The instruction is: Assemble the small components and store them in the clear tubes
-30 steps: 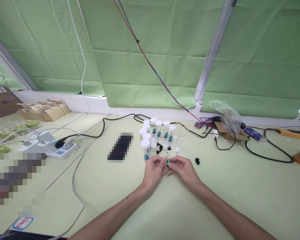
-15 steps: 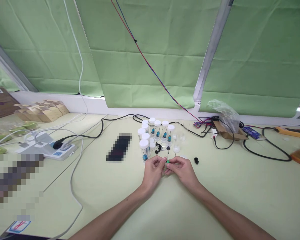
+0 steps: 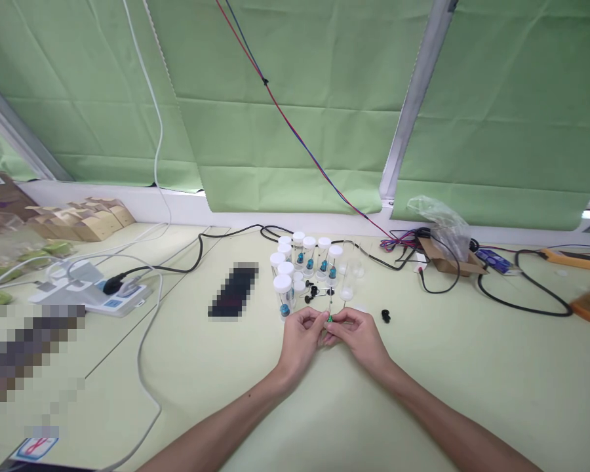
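Note:
My left hand (image 3: 302,344) and my right hand (image 3: 362,339) meet low over the table, thumbs and fingertips pinched around a small green piece (image 3: 330,319). A thin metal rod (image 3: 331,295) rises from it, pointing away from me. Just beyond my left hand stand several clear tubes with white lids (image 3: 283,285), most with a blue-green part (image 3: 284,309) inside. Small black parts (image 3: 314,290) lie between the tubes and my hands. Uncapped clear tubes (image 3: 347,285) stand beyond my right hand. My fingers hide the lower side of the green piece.
Left of the tubes lies a blurred dark flat object (image 3: 233,290). A power strip (image 3: 118,298) with cables and cardboard boxes (image 3: 86,219) are farther left. Black earbud-like pieces (image 3: 386,316) lie right of my hands. Beyond them are an open carton (image 3: 447,262) and a black cable (image 3: 526,308).
Both hands keep the same pinch in nearly the same spot. At the far left edge, what looks like another person's hand has come into view above the plastic bags.

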`<state>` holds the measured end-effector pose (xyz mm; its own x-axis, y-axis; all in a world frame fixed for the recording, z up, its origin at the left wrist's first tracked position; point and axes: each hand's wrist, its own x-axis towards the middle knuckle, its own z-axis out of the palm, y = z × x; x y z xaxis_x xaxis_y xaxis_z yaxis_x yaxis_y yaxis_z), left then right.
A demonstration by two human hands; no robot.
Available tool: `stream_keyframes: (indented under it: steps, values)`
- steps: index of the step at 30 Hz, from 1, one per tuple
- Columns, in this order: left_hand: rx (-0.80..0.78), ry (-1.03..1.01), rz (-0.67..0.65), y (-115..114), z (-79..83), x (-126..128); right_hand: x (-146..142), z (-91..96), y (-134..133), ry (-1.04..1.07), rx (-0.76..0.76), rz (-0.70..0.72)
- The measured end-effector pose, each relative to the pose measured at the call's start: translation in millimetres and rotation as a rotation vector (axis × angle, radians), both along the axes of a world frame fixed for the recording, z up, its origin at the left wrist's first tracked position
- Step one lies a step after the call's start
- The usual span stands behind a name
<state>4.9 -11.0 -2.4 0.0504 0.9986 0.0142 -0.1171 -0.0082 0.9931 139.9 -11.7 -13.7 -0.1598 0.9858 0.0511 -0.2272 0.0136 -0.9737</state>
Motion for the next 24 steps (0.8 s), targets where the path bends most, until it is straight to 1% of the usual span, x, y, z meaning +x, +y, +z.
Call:
stream_keyframes:
  steps: [4,10,18,24]
  values:
    - [-0.023,-0.005,0.006,-0.6,1.2,0.1,0.3,0.9,-0.5,-0.003,0.006,0.02]
    - [-0.041,-0.007,0.007,0.5,-1.0,-1.1,0.3,1.0,0.3,-0.013,0.001,0.035]
    - [-0.018,0.062,0.026,0.0,3.3,-1.7,1.1,-1.5,0.9,0.003,-0.005,0.064]
    - [0.015,0.106,0.016,0.1,1.2,-3.3,0.6,-3.7,1.8,0.022,-0.034,0.039]
